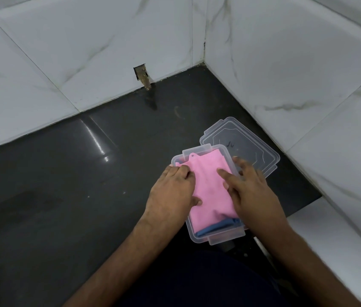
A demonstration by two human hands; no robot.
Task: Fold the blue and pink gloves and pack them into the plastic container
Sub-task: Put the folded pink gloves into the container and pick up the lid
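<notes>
Left hand [171,189] sits on the left edge of the folded pink fabric glove [210,187]. Its fingers lie close together, flat, pressing down rather than pinching. Thumb rests on the pink fabric lower down.

The pink glove lies inside the clear rectangular plastic container [226,237], on the dark polished countertop [64,196]. A dark blue fabric glove [216,227] is under it; only a strip shows at the near end. Whether more blue is buried beneath, can't tell.

Right hand [252,191] is on the right edge of the pink glove and over the container's right wall. Fingers are spread, index finger flat on the fabric, tucking.

Clear plastic lid [255,138] lies loose behind and right of the container, partly under it or touching it.

Handling, my read: gloves are light, soft and limp, and will spring up unless pressed flat. Push with flat fingers at the edges, don't pinch. Container is light and thin-walled, and could slide on the glossy top, so brace a wall.

Count: one pink glove visible, one blue, one container, one lid, two hands.
</notes>
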